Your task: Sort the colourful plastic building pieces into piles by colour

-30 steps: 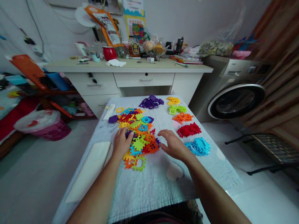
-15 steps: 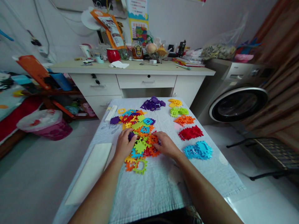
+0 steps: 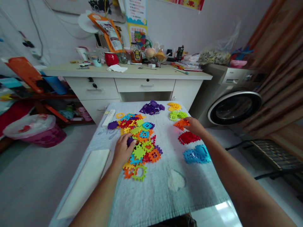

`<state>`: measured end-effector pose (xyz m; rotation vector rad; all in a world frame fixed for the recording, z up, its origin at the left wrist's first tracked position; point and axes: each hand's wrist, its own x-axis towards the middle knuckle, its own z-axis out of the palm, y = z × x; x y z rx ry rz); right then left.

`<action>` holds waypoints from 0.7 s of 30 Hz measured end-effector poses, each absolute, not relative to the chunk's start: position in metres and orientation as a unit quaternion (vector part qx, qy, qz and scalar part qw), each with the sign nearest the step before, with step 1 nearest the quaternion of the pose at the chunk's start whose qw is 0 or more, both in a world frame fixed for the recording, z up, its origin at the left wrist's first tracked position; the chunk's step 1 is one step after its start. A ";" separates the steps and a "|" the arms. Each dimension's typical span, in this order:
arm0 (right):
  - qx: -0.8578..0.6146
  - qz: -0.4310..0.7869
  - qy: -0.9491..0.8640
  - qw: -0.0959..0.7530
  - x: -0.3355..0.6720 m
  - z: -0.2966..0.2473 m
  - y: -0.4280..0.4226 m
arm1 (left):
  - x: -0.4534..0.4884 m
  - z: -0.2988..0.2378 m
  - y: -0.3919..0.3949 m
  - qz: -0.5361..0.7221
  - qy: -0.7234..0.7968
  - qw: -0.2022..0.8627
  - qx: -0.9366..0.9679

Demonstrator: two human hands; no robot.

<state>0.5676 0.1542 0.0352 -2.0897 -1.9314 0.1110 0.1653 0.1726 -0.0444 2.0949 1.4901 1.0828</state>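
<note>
A mixed heap of coloured plastic interlocking tiles [image 3: 138, 135] lies on a small table covered with a pale cloth [image 3: 156, 192]. My left hand [image 3: 123, 149] rests on the heap's near left side, fingers closed round a dark purple tile [image 3: 130, 141]. My right hand [image 3: 194, 125] reaches to the sorted orange pile [image 3: 181, 124] at the right, fingers curled over it and touching an orange tile. Other sorted piles: purple [image 3: 151, 107], yellow [image 3: 174, 106], green [image 3: 177, 115], red [image 3: 188, 137], blue [image 3: 196, 154].
A flat white slab [image 3: 85, 181] lies along the table's left edge, a white stick [image 3: 109, 117] at the far left. Behind stand a cluttered desk [image 3: 127, 71] and a washing machine [image 3: 234, 107]. A pink bin [image 3: 35, 130] sits on the floor at left.
My right hand left the mixed heap and moved right and away to the orange pile. My left hand stayed on the heap holding the purple tile.
</note>
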 end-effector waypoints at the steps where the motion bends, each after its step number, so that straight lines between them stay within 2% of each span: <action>1: -0.738 0.040 -0.659 0.142 0.578 0.033 0.158 | 0.165 -0.045 0.173 0.383 0.525 0.177 0.739; 15: -0.786 0.103 -0.596 0.132 0.625 0.005 0.180 | 0.163 -0.050 0.175 0.382 0.521 0.182 0.742; 21: -0.787 0.067 -0.594 0.154 0.615 0.019 0.170 | 0.162 -0.050 0.174 0.391 0.527 0.197 0.729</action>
